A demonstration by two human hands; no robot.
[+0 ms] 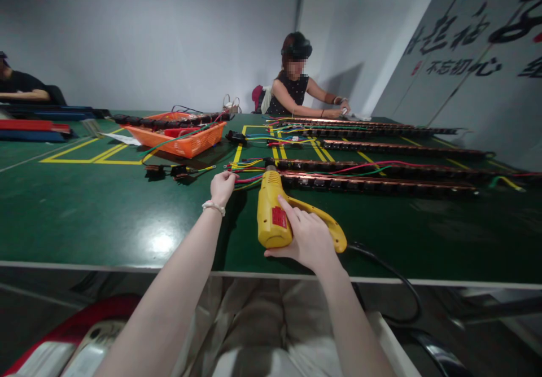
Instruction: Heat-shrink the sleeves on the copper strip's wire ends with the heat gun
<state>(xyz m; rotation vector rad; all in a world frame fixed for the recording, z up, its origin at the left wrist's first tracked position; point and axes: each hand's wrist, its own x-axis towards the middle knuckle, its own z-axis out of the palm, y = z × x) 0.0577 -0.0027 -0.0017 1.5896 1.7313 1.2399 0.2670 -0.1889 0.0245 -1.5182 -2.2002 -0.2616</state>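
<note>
My right hand (307, 233) is wrapped round the body of a yellow heat gun (271, 210), its nozzle pointing away from me at the wires. Pinched in my left hand (222, 189) are the ends of several coloured wires (250, 181), left of the nozzle. These wires run to the left end of a long black strip with copper-coloured bars (359, 184), the nearest of several lying across the table. The nozzle tip is close above the wires; whether it touches them I cannot tell. A black cord (381, 264) trails from the heat gun over the table edge.
An orange basket (186, 145) with black parts and wires stands back left. Small black connectors (169, 172) lie before it. More strips (402, 148) lie behind on the green table (105, 213). A co-worker (292, 92) sits across; another person (21, 86) is far left.
</note>
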